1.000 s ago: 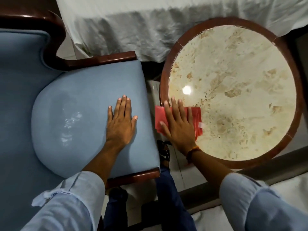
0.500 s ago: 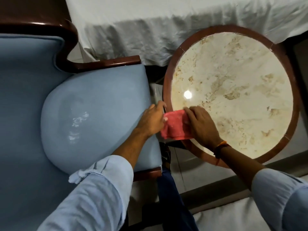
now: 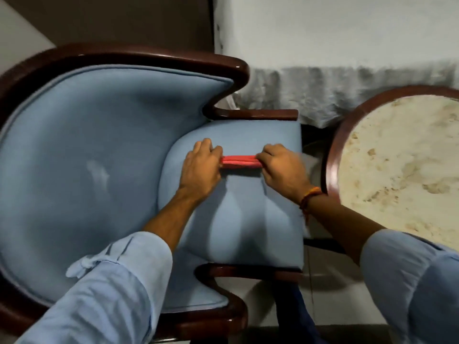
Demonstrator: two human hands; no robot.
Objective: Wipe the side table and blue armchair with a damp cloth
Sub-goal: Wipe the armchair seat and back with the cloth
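Over blue armchair point(image 3: 236, 219) seat, both hands pinch red cloth point(image 3: 242, 161) (folded narrow).

Looks like a bedroom or hotel room: blue armchair point(image 3: 104, 150), round marble-topped side table point(image 3: 402, 170), white bed sheet point(image 3: 347, 58) just behind.

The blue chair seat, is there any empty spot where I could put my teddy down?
Yes. The seat cushion is bare nearer the person, below the two hands. It is crowded higher up, where the left hand and right hand hold the red cloth. The round table top also looks bare.
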